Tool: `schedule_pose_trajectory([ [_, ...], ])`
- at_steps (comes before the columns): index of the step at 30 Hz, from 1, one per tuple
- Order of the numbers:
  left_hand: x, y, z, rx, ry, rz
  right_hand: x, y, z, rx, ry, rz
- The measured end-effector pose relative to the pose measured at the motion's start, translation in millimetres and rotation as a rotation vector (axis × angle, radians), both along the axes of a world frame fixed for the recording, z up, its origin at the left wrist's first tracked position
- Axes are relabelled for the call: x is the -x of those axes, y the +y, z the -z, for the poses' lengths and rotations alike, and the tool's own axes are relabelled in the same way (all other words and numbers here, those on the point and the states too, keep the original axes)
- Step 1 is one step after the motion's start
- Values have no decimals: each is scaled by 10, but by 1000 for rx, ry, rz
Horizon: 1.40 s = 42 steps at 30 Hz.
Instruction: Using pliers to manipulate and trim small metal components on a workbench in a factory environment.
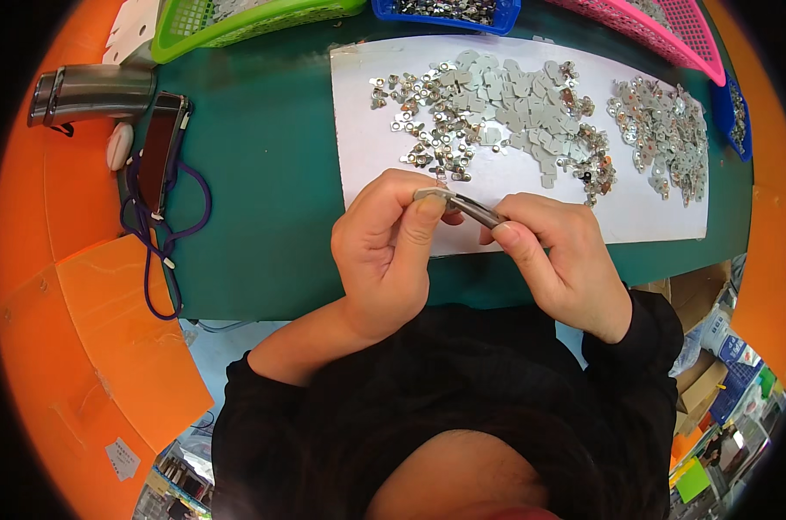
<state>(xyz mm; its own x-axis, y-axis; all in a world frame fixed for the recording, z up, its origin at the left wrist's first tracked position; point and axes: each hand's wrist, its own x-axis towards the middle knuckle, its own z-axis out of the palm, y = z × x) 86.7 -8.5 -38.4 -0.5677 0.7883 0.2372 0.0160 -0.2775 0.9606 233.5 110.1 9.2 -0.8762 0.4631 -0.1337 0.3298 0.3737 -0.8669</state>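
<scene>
My left hand (383, 251) pinches a small flat grey metal plate (429, 192) between thumb and forefinger, above the near edge of a white sheet (367, 130). In my right hand (571, 256) are metal tweezers (477, 211), pointing left, their tips at the right end of that plate. The fingers partly cover what lies at the tips, so the exact contact cannot be made out. Beyond my hands, flat grey plates (519, 104) lie in a heap on the sheet. Small shiny metal clips (445, 121) are scattered to their left, and assembled-looking metal pieces (666, 139) form a pile at the right.
Along the far edge stand a green basket (254, 33), a blue tray (445, 24) and a pink basket (662, 39). Another blue tray (729, 117) sits far right. On the green tabletop's left are a phone (161, 152) with a purple cord (204, 208) and a metal tumbler (98, 94).
</scene>
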Motion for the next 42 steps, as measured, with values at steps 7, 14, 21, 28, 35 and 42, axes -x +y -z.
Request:
schedule_pose_trajectory([
  [7, 6, 20, 0, -9, 59, -24, 9, 38, -16, 24, -51, -73],
  [14, -7, 17, 15, 5, 35, -37, 28, 22, -8, -5, -35, -78],
  [21, -21, -18, 2, 67, 24, -37, 27, -6, 14, -55, -38, -66],
  [28, 23, -10, 9, 93, -21, 55, -12, -11, 98, -357, 7, -15],
  [35, 14, -38, -41, 101, -181, 157, -91, 84, 65, -259, 44, -9],
  [42, 52, -7, -37, 151, 190, 285, -1, 14, 122, -96, 308, 213],
])
